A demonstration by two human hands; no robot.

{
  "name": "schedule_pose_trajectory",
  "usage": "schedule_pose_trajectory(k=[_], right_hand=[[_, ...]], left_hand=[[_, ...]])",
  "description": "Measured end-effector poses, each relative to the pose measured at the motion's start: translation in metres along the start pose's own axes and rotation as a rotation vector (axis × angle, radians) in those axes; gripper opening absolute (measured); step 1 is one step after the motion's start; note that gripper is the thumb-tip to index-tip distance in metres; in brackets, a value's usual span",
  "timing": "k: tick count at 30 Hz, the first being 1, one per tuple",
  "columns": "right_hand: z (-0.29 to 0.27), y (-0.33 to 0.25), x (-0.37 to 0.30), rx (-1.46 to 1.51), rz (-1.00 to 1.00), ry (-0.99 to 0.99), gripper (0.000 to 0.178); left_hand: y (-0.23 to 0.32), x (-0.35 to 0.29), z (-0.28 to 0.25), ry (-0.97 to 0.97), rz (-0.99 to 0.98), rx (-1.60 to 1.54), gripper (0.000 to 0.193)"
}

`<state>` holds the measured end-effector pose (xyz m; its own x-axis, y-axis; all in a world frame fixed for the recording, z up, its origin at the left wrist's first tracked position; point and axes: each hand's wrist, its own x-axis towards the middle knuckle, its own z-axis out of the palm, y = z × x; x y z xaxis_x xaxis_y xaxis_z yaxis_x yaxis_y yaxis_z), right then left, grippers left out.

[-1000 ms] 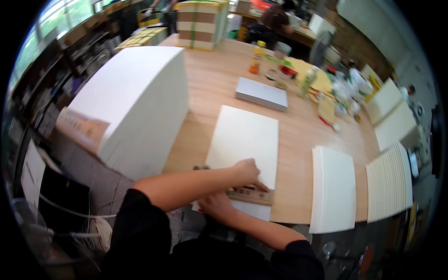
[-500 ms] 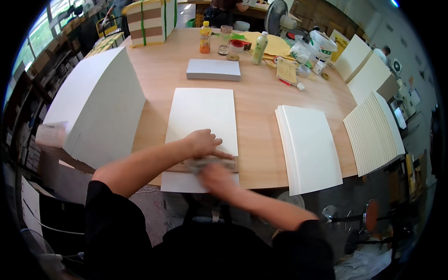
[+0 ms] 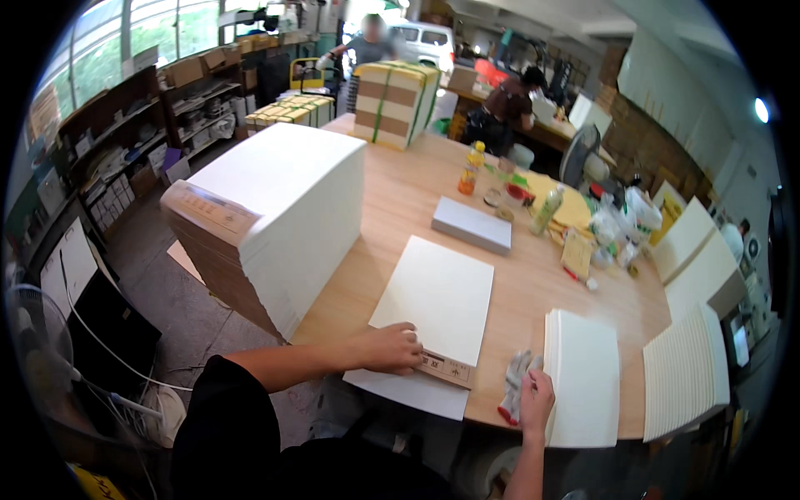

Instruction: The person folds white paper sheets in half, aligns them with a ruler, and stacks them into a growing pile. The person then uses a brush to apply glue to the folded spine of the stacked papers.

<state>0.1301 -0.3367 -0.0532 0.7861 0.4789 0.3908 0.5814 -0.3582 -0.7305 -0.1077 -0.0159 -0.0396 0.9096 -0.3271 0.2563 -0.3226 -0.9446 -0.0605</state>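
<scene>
We saw the left hand (image 3: 398,346) low over the near part of the sheet (image 3: 442,292), its fingers bent and close together at the left end of the brown strip (image 3: 448,368); we could not tell whether they pinched it or only pressed it. The right hand (image 3: 537,393) was narrow, fingertips drawn together beside the glove (image 3: 512,387), and we could not tell whether it gripped any of the fabric. The strip lay across the sheet, with a white flap (image 3: 408,395) showing on its near side at the table's edge. We judged the step in hand to be the placing and steadying of that strip, with the right hand off at the glove. As we read it, the next move called for the left hand to keep the strip square while the right either took firm hold of the glove or came clear of it. Just right of the glove stood a white stack (image 3: 585,379), then a ridged stack (image 3: 682,379). Farther out, the table (image 3: 400,187) bore a tall stack (image 3: 308,221) on the left, a grey pile (image 3: 472,225) beyond the sheet, and two bottles (image 3: 547,208), with two people (image 3: 507,108) in the background
</scene>
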Motion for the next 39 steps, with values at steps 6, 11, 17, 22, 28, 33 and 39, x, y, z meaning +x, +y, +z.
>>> schedule_pose_trajectory(k=[6,11,17,22,28,33,39], right_hand=[[0.043,-0.036,0.065,0.700,0.833,-0.336,0.048],[0.145,-0.048,0.100,1.879,0.864,-0.546,0.052],[0.154,-0.274,0.116,1.494,0.322,-0.538,0.041],[0.238,-0.412,0.139,1.508,0.094,-0.788,0.034],[0.281,-0.440,0.122,0.869,-0.092,-0.642,0.039],[0.278,-0.432,0.130,0.823,-0.070,-0.688,0.044],[0.195,-0.346,0.074,0.942,-0.150,-0.495,0.036]], left_hand=[[-0.051,0.080,-0.050,-0.278,-0.424,0.141,0.010],[-0.048,0.086,-0.220,0.083,-0.114,0.745,0.011],[-0.035,-0.085,-0.292,0.552,-0.264,0.673,0.019],[-0.076,-0.287,-0.304,0.558,-0.862,0.691,0.057],[-0.103,-0.355,-0.275,0.858,-1.082,-0.466,0.062],[-0.105,-0.342,-0.274,0.840,-1.198,-0.465,0.054],[-0.097,-0.340,-0.265,1.268,-1.012,-0.173,0.055]])
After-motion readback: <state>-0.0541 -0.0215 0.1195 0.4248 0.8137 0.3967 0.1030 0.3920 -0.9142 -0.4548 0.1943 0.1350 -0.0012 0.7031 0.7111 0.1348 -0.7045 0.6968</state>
